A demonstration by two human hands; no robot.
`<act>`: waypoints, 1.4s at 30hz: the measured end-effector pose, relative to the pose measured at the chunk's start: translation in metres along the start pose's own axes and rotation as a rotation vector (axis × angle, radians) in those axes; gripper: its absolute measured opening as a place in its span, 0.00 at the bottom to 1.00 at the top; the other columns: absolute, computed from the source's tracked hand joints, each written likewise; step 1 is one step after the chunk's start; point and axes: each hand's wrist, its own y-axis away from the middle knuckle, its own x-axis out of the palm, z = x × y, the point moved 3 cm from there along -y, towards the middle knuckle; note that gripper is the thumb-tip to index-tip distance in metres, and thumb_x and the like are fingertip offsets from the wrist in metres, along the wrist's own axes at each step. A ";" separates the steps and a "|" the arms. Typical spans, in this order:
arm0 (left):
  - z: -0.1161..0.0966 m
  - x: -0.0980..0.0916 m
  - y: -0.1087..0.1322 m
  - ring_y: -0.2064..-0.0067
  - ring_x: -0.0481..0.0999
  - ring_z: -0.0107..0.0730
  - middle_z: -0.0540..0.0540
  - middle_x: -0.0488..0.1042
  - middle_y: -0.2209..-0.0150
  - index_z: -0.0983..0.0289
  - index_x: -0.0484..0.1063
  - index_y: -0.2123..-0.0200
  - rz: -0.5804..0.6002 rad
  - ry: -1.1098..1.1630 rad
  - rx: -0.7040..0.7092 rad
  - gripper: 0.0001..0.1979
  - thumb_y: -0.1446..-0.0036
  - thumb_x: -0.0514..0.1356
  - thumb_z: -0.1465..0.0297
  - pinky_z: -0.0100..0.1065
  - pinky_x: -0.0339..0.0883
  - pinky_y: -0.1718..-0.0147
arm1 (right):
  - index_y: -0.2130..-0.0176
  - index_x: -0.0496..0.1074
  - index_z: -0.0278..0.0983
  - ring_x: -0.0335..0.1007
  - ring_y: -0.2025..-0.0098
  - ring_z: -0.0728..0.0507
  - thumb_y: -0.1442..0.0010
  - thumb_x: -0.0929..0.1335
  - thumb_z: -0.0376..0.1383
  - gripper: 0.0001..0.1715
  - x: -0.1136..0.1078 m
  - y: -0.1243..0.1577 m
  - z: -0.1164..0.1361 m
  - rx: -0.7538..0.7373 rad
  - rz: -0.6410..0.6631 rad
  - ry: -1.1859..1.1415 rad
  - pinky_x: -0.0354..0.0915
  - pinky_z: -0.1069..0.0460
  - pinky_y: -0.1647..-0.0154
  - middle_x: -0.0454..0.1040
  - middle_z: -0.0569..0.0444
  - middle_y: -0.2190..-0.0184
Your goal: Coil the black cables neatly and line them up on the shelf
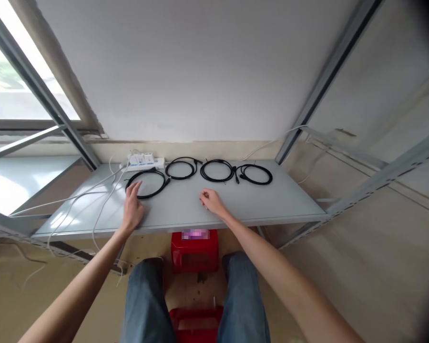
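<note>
Four coiled black cables lie along the grey shelf point(178, 207). My left hand point(133, 206) is at the near edge of the leftmost coil point(148, 196), its fingers apart and overlapping the coil's left side; whether they touch it cannot be told. Further right are a second coil point(181, 178), a third coil point(217, 180) and a fourth coil point(259, 183). The third and fourth have their ends close together. My right hand point(210, 200) rests curled on the shelf in front of the third coil, apart from it, with nothing visible in it.
A white power strip point(146, 164) with plugs stands at the back left, and white cords point(75, 196) trail from it over the shelf's left side. Metal uprights point(300, 119) frame both sides. Below the shelf is a red stool point(195, 252) between my knees.
</note>
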 end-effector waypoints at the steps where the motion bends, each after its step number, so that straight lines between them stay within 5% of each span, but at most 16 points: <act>1: -0.010 0.002 0.003 0.27 0.59 0.46 0.61 0.58 0.28 0.62 0.57 0.26 -0.019 0.025 0.041 0.47 0.53 0.52 0.81 0.49 0.57 0.27 | 0.73 0.63 0.40 0.58 0.83 0.52 0.36 0.63 0.41 0.14 -0.001 -0.002 0.000 0.010 0.042 -0.022 0.54 0.56 0.80 0.69 0.60 0.80; 4: -0.048 0.022 0.010 0.25 0.57 0.42 0.57 0.55 0.25 0.57 0.52 0.24 0.115 0.075 0.221 0.46 0.46 0.50 0.81 0.48 0.54 0.26 | 0.71 0.65 0.39 0.57 0.86 0.52 0.38 0.64 0.39 0.11 -0.007 -0.009 -0.003 0.052 0.105 -0.016 0.48 0.56 0.84 0.70 0.60 0.80; 7: -0.079 0.055 0.006 0.24 0.55 0.41 0.56 0.52 0.23 0.58 0.48 0.23 0.307 0.095 0.355 0.42 0.40 0.49 0.79 0.47 0.53 0.25 | 0.74 0.63 0.40 0.58 0.84 0.51 0.37 0.63 0.39 0.14 -0.013 -0.018 -0.007 0.000 -0.029 0.093 0.53 0.55 0.81 0.69 0.59 0.81; 12: -0.086 0.090 -0.006 0.25 0.57 0.43 0.60 0.53 0.24 0.61 0.47 0.23 0.437 0.147 0.308 0.38 0.34 0.49 0.74 0.47 0.55 0.26 | 0.78 0.63 0.40 0.68 0.75 0.46 0.37 0.64 0.36 0.17 -0.013 -0.025 -0.009 -0.130 -0.150 0.353 0.62 0.53 0.66 0.70 0.56 0.81; 24: -0.068 0.098 -0.011 0.29 0.64 0.50 0.64 0.60 0.27 0.65 0.49 0.23 0.370 0.094 0.153 0.35 0.31 0.48 0.71 0.51 0.61 0.30 | 0.67 0.74 0.37 0.68 0.68 0.45 0.32 0.64 0.33 0.13 -0.001 -0.024 -0.004 -0.084 -0.209 0.712 0.56 0.52 0.64 0.77 0.51 0.71; 42: -0.070 0.101 -0.013 0.29 0.65 0.49 0.62 0.58 0.26 0.64 0.57 0.26 0.439 0.068 0.097 0.31 0.31 0.48 0.70 0.49 0.61 0.30 | 0.71 0.72 0.38 0.64 0.72 0.45 0.34 0.64 0.33 0.14 -0.002 -0.025 -0.003 -0.055 -0.245 0.706 0.53 0.52 0.67 0.74 0.53 0.74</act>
